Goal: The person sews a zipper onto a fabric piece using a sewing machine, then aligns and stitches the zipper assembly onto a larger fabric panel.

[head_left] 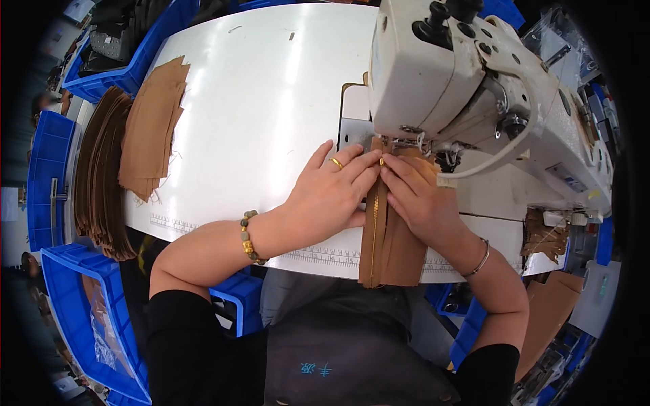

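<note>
- Left hand (328, 195) and right hand (423, 203) touched zipper (374, 237), fingers slightly apart; clamping unclear.
- Alignment seemed underway; feeding toward sewing machine (420, 84), one o'clock, likely needed flatness.

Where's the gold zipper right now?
Head view, slightly right of centre: the gold zipper runs between left hand and right hand, along the left side of the brown fabric, leading up to the sewing machine.

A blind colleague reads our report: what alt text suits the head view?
A person's left hand and right hand rest on a zipper and brown cloth at a sewing machine. Brown pieces lie stacked at left.
</note>
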`<action>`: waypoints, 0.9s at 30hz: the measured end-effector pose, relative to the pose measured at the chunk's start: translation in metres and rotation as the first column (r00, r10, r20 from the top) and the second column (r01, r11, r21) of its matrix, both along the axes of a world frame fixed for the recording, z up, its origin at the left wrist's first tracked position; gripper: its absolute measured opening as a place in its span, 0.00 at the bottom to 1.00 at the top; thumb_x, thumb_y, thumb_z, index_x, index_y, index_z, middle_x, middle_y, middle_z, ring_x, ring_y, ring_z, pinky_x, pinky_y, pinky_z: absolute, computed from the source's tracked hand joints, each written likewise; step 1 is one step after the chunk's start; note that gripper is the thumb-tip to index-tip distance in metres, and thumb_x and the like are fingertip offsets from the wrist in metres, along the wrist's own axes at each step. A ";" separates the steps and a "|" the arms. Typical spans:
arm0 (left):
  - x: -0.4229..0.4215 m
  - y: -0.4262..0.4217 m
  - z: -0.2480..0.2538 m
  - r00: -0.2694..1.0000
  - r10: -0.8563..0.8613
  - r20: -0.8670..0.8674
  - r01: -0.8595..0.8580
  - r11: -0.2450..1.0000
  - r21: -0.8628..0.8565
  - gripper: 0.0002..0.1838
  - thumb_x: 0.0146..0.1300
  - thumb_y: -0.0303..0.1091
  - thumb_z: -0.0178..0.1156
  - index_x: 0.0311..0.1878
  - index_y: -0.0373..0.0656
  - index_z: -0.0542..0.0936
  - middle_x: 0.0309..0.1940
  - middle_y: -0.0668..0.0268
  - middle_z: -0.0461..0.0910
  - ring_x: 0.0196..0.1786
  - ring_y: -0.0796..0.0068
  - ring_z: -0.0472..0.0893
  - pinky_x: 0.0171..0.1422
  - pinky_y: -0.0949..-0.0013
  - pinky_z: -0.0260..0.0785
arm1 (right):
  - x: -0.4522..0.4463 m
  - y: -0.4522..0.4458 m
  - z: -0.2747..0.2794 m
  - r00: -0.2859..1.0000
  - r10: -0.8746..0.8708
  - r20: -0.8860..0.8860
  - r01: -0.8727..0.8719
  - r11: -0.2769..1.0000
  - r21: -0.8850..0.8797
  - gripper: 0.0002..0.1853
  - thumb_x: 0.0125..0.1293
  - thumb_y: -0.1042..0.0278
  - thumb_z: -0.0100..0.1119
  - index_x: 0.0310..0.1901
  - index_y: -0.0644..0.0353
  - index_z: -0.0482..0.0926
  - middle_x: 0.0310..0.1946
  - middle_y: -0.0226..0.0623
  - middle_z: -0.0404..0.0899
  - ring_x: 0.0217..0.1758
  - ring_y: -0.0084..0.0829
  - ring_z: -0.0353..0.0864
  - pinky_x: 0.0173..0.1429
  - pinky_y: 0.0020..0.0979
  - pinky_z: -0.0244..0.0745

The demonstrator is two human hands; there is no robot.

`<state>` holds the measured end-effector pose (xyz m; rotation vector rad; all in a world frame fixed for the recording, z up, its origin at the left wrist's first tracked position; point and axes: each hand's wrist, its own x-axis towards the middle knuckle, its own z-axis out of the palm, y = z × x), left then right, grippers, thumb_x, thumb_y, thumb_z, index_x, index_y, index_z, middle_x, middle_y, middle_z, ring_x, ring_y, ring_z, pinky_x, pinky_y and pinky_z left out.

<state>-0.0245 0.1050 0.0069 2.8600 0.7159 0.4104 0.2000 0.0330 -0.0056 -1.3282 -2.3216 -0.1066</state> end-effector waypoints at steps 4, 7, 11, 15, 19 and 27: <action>0.001 -0.001 -0.001 1.000 0.014 -0.019 -0.014 1.000 0.009 0.41 0.49 0.45 0.80 0.66 0.43 0.76 0.74 0.65 0.75 0.75 0.60 0.74 0.81 0.41 0.60 | -0.001 -0.001 -0.002 0.999 -0.008 -0.047 0.007 0.999 -0.038 0.26 0.59 0.68 0.75 0.60 0.65 0.83 0.62 0.41 0.84 0.59 0.41 0.87 0.58 0.42 0.82; 0.001 -0.001 -0.001 0.999 0.010 -0.045 -0.009 1.000 0.010 0.41 0.49 0.46 0.80 0.66 0.43 0.76 0.74 0.65 0.75 0.74 0.60 0.74 0.82 0.41 0.58 | -0.001 0.000 -0.002 0.999 -0.009 -0.044 0.008 1.000 -0.029 0.26 0.59 0.68 0.74 0.60 0.64 0.83 0.61 0.40 0.85 0.58 0.41 0.87 0.57 0.41 0.82; 0.002 0.000 -0.002 0.999 0.008 -0.052 -0.007 1.000 0.010 0.41 0.49 0.46 0.80 0.66 0.43 0.76 0.74 0.65 0.75 0.74 0.60 0.74 0.83 0.41 0.58 | 0.000 -0.001 0.000 0.998 -0.014 -0.054 0.012 0.999 -0.045 0.26 0.59 0.67 0.75 0.60 0.63 0.83 0.62 0.39 0.84 0.58 0.40 0.86 0.57 0.41 0.81; 0.001 -0.001 -0.004 1.000 0.008 -0.011 -0.007 1.000 0.011 0.40 0.49 0.45 0.79 0.66 0.42 0.77 0.74 0.64 0.76 0.74 0.60 0.74 0.82 0.41 0.58 | -0.003 -0.004 0.005 0.999 -0.038 -0.028 0.036 0.996 -0.076 0.27 0.58 0.65 0.75 0.60 0.62 0.83 0.64 0.39 0.82 0.59 0.39 0.85 0.58 0.41 0.80; 0.002 -0.005 -0.005 1.000 0.001 -0.010 -0.001 0.999 0.053 0.39 0.50 0.42 0.78 0.66 0.42 0.77 0.73 0.63 0.76 0.73 0.59 0.75 0.82 0.42 0.59 | -0.003 -0.010 0.004 0.999 -0.036 -0.002 0.035 0.991 -0.130 0.28 0.59 0.63 0.75 0.61 0.62 0.83 0.61 0.40 0.83 0.62 0.42 0.84 0.61 0.44 0.78; 0.003 -0.004 -0.008 1.000 0.016 0.004 -0.017 0.993 0.119 0.37 0.50 0.45 0.77 0.64 0.43 0.79 0.72 0.65 0.76 0.72 0.60 0.75 0.80 0.44 0.60 | -0.003 -0.015 -0.003 0.997 -0.072 -0.002 0.071 0.983 -0.171 0.31 0.59 0.64 0.74 0.65 0.61 0.81 0.69 0.43 0.77 0.73 0.46 0.77 0.64 0.47 0.78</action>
